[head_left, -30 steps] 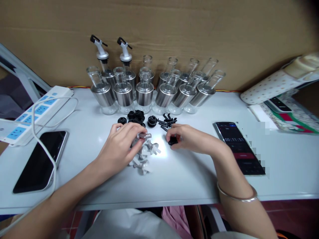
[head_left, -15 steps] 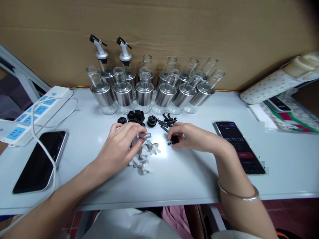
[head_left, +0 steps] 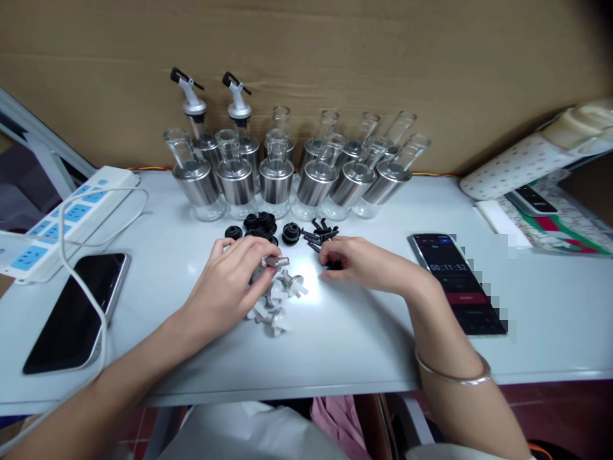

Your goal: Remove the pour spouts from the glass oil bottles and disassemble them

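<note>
My left hand (head_left: 238,268) is closed around a silver pourer spout (head_left: 275,260), its narrow tip pointing right. Below its fingers lies a pile of silver and white pourer spouts (head_left: 278,319). Over a heap of small black parts (head_left: 334,264), my right hand (head_left: 354,262) has its fingers curled down and thumb drawn in; whatever it pinches is hidden. Thin black levers (head_left: 322,230) lie just beyond those fingertips. Black ribbed stoppers (head_left: 261,223) are grouped past the left hand, with a single black stopper (head_left: 290,233) to their right.
Two rows of glass bottles with steel sleeves (head_left: 237,182) stand at the back; two carry pourers (head_left: 194,102). A power strip (head_left: 71,220), a white cable (head_left: 62,236) and a dark phone (head_left: 79,313) lie left. A phone showing a timer (head_left: 454,281) lies right, before a dotted bottle (head_left: 522,160).
My right hand has shifted slightly left and its fingers have closed in over the small black parts, covering more of them. The left hand keeps its hold on the spout.
</note>
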Demonstrator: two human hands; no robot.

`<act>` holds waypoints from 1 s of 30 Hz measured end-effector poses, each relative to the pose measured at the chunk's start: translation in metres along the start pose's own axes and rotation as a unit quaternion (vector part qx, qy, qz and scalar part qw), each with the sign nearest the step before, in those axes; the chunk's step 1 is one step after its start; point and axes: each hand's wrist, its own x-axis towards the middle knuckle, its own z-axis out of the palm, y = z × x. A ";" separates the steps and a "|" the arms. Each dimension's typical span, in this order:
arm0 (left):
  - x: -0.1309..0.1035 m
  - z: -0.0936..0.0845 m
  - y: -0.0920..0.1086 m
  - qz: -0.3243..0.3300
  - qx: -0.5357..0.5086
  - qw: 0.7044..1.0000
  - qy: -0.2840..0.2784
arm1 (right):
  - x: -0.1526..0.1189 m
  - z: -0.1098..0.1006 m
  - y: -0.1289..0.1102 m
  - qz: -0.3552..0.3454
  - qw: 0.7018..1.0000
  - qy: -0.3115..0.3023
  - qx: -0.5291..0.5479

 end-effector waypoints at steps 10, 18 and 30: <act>0.000 -0.001 0.000 0.007 0.003 1.000 0.004 | -0.003 -0.006 0.004 -0.010 0.999 -0.005 0.030; -0.001 -0.001 0.000 0.009 0.000 1.000 0.002 | -0.011 -0.015 0.019 0.040 0.994 -0.031 0.097; 0.000 -0.001 0.001 -0.003 -0.003 1.000 -0.003 | -0.005 -0.008 0.011 0.045 0.996 -0.032 0.076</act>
